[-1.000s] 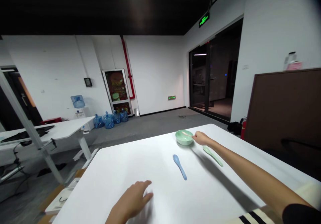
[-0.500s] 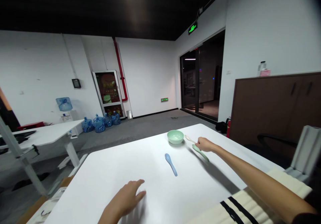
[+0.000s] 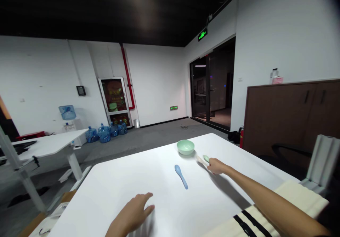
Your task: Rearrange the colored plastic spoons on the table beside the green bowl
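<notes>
A white table [image 3: 111, 187] carries a mint green bowl [image 3: 185, 147] at its far side and a blue spoon [image 3: 181, 176] in the middle. My right hand [image 3: 216, 166] is stretched out just right of the bowl, fingers closed on a pale cream spoon [image 3: 199, 159] whose tip points toward the bowl. A green spoon [image 3: 206, 158] lies right beside that hand, partly hidden by it. My left hand [image 3: 132, 214] rests flat on the near part of the table, fingers stretched out, holding nothing.
A striped cream cloth [image 3: 255, 215] lies at the table's near right corner. A brown cabinet [image 3: 289, 113] and a dark chair [image 3: 289, 152] stand to the right. Another white desk [image 3: 45, 143] is at the left, with water jugs [image 3: 105, 132] on the floor behind.
My right hand has drawn the cream spoon back from the bowl and lowered it toward the table beside the green spoon. The left hand has stayed put.
</notes>
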Available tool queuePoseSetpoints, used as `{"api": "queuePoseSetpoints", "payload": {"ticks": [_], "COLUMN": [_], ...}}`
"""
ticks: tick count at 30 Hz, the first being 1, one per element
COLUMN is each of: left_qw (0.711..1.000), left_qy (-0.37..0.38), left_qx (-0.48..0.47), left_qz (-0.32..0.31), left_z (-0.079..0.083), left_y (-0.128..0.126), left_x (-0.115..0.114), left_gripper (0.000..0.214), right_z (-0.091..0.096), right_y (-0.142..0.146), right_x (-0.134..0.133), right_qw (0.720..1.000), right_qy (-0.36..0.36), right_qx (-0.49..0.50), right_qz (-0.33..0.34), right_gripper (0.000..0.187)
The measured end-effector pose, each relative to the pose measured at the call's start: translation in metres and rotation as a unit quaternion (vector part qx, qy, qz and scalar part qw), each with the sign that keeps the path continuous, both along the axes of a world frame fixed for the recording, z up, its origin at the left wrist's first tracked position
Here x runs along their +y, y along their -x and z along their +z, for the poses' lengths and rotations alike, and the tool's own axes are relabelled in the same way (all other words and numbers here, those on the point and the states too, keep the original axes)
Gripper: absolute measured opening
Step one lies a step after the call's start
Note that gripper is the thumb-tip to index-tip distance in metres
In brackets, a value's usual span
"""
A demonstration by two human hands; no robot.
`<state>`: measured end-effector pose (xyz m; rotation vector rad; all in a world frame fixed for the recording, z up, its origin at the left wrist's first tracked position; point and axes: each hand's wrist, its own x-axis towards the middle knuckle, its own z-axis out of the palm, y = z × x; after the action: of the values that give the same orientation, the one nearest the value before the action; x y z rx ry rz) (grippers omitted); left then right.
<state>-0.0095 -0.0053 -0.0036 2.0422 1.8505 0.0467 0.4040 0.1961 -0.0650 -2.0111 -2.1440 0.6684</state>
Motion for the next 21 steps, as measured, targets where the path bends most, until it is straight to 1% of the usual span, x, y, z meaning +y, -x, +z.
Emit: {"api": "queuePoseSetpoints", "payload": {"ticks": [6,8,11,15,18,21], "left_qw": [1.0,1.0,1.0,1.0,1.0,1.0], "left_qy": [0.003,0.004,0.004,0.005,0.006,0.006], "left_qx": [-0.004,-0.004,-0.002,-0.003,-0.003,0.0], "left_qz": [0.001,0.004,0.002,0.001,0.005,0.003], "left_z": [0.001,0.002,0.003,0.001,0.001,0.003], "left_y": [-0.002,-0.002,-0.003,-0.002,-0.002,-0.003], "left_x": [-0.001,-0.002,-0.002,-0.002,-0.002,-0.002], "left_gripper": [0.059,0.059,0.059,0.058,0.058,0.058], "right_z": [-0.006,-0.007,-0.009,-0.011,-0.012,-0.013], "right_y": [-0.001,-0.002,-0.002,-0.001,0.0,0.0], "right_x": [-0.002,-0.002,-0.002,-0.003,-0.004,-0.003], "right_qw": [1.0,0.999,0.999,0.999,0.999,0.999], "right_qy": [0.023,0.029,0.024,0.02,0.032,0.027], "right_qx": [-0.009,-0.015,-0.024,-0.031,-0.023,-0.014], "right_qz": [-0.014,-0.016,-0.022,-0.034,-0.034,-0.039], "right_gripper": [0.022,0.022,0.021,0.024,0.024,0.025]}}
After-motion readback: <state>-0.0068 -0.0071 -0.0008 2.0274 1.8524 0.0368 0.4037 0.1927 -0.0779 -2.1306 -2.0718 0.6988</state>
